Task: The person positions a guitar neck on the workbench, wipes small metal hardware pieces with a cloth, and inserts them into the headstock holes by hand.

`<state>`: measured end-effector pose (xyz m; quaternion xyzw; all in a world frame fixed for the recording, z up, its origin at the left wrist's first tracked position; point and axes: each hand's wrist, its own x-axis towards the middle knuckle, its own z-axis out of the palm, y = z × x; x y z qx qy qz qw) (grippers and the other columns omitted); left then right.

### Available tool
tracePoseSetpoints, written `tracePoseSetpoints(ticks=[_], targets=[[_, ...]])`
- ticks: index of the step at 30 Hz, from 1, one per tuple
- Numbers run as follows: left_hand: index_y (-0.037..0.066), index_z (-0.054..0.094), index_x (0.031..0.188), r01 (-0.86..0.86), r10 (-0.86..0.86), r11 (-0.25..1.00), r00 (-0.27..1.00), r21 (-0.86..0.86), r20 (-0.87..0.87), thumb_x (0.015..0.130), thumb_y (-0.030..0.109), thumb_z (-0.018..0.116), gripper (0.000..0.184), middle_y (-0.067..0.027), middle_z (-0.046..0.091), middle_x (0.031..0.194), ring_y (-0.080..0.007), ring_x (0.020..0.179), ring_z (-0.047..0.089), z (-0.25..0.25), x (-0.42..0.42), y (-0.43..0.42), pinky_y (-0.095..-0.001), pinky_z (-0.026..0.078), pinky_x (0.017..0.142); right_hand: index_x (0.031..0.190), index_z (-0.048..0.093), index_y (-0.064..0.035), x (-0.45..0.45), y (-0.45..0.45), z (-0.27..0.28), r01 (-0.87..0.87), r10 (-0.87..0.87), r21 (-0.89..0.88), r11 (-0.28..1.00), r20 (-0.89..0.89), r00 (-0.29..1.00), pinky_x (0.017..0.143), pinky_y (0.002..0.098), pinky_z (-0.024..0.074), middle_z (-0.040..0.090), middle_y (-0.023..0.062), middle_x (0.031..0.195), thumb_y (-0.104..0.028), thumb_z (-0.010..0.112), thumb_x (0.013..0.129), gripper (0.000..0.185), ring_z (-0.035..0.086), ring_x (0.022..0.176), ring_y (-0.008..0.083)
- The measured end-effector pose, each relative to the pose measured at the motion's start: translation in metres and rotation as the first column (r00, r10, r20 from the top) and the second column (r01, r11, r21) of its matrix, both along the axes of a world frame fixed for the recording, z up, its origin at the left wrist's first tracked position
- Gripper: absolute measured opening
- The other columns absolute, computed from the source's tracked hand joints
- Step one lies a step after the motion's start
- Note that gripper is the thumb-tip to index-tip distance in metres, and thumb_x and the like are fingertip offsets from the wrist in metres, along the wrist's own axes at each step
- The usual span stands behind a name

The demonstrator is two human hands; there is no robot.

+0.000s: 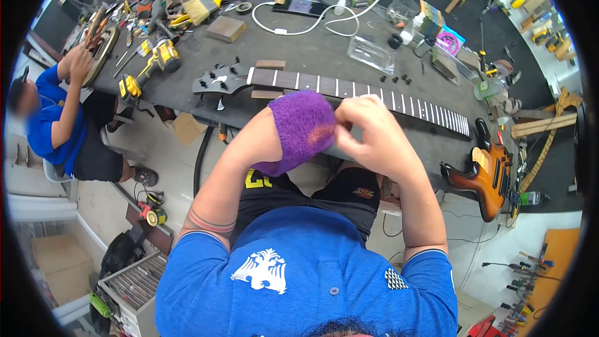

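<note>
A fuzzy purple cloth (302, 125) drapes over my left hand and hides its fingers. A reddish-brown patch marks the cloth's right side. My right hand (371, 128) is curled, with thumb and fingertips pinched against the right edge of the cloth. Anything small between those fingertips is hidden. Just beyond both hands, a guitar neck (349, 88) lies across the workbench with its fretboard up. Its black headstock (219, 81) points left and carries tuning pegs. Small wooden blocks (271, 64) sit by the neck near the headstock end.
A sunburst guitar body (493, 178) stands at the bench's right end. A yellow drill (150, 68), a paintbrush (209, 5), a wooden block (226, 29), a phone (301, 7) with a white cable and a clear plastic tray (371, 54) lie on the bench (299, 43). Another person (62, 112) sits working at left.
</note>
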<state>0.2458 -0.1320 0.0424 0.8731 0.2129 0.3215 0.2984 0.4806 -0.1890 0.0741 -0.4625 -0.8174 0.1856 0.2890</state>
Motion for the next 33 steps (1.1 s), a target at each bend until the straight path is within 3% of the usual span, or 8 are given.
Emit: tracePoseSetpoints(ticks=[5,9,12,15,19,23,26,33], targets=[[0.007,0.077,0.113,-0.252,0.259,0.966,0.902,-0.063,0.346,0.093,0.022,0.08,0.025,-0.0151,0.075,0.109,-0.0377,0.105,0.072,-0.035,0.021,-0.017,-0.0477,0.056,0.093,0.091,0.066,-0.0025,-0.025,-0.002,-0.021,0.268,-0.257,-0.021,0.963,-0.36,0.897,0.086,0.0368,0.0496,0.067,0.0077,0.087,-0.003,0.072,0.092,0.006,0.061,0.084,0.0233],[0.004,0.073,0.132,-0.275,0.386,0.91,0.836,-0.312,0.389,0.097,0.014,0.082,0.038,-0.0101,0.077,0.124,-0.0222,0.114,0.074,-0.061,0.038,-0.038,-0.0399,0.059,0.1,0.1,0.064,-0.0003,-0.058,-0.011,-0.037,0.242,-0.311,-0.211,0.947,-0.789,0.53,0.083,0.0248,0.0473,0.063,0.0021,0.096,0.001,0.064,0.104,0.004,0.055,0.089,0.0084],[0.006,0.074,0.125,-0.316,0.418,0.9,0.82,-0.3,0.391,0.094,0.018,0.082,0.035,-0.0119,0.077,0.116,-0.0278,0.108,0.075,-0.064,0.042,-0.038,-0.0424,0.058,0.097,0.106,0.064,0.0005,-0.071,-0.015,-0.061,0.243,-0.252,-0.175,0.954,-0.907,0.336,0.087,0.0233,0.0479,0.064,0.0014,0.102,-0.001,0.065,0.107,0.003,0.057,0.095,0.0071],[0.006,0.077,0.119,-0.142,0.254,0.942,0.895,-0.305,0.367,0.089,0.02,0.086,0.034,-0.0123,0.077,0.112,-0.0307,0.106,0.075,-0.038,0.02,-0.021,-0.0435,0.057,0.095,0.106,0.064,0.0002,-0.049,-0.02,-0.053,0.159,-0.321,-0.279,0.947,-0.832,0.453,0.087,0.0227,0.0482,0.065,0.0014,0.104,0.0,0.065,0.106,0.001,0.057,0.096,0.0069],[0.005,0.079,0.116,0.08,-0.048,0.977,0.986,-0.198,0.158,0.086,0.021,0.09,0.036,-0.011,0.077,0.113,-0.0297,0.106,0.075,-0.011,-0.008,0.002,-0.0416,0.058,0.095,0.098,0.068,-0.0012,-0.009,-0.013,-0.037,0.022,-0.137,-0.227,0.974,-0.504,0.853,0.096,0.0357,0.0484,0.068,0.0064,0.095,-0.012,0.07,0.098,0.011,0.063,0.091,0.0199],[0.005,0.078,0.116,0.072,-0.064,0.977,0.997,-0.202,0.044,0.087,0.019,0.089,0.033,-0.012,0.077,0.11,-0.0298,0.103,0.075,0.0,-0.004,0.004,-0.042,0.058,0.093,0.096,0.067,-0.0015,-0.002,-0.007,-0.008,0.028,-0.073,-0.175,0.984,-0.254,0.965,0.097,0.0394,0.0471,0.068,0.0098,0.091,-0.017,0.072,0.095,0.016,0.063,0.09,0.0282],[0.005,0.077,0.116,-0.091,0.174,0.962,0.929,-0.256,0.325,0.091,0.02,0.085,0.03,-0.0116,0.076,0.107,-0.0313,0.101,0.075,-0.023,0.013,-0.014,-0.0443,0.057,0.091,0.095,0.066,-0.0004,-0.023,-0.012,-0.011,0.177,-0.27,-0.22,0.959,-0.53,0.804,0.089,0.0349,0.0494,0.066,0.0074,0.089,-0.009,0.07,0.097,0.01,0.061,0.088,0.0191],[0.006,0.072,0.129,-0.342,0.416,0.906,0.826,-0.248,0.38,0.098,0.02,0.077,0.035,-0.0133,0.076,0.118,-0.0319,0.112,0.074,-0.052,0.06,-0.044,-0.0458,0.056,0.097,0.105,0.061,-0.0024,-0.061,-0.015,-0.048,0.377,-0.299,-0.142,0.915,-0.867,0.398,0.084,0.0244,0.0474,0.06,-0.0018,0.097,-0.005,0.065,0.11,0.006,0.054,0.09,0.0062]])
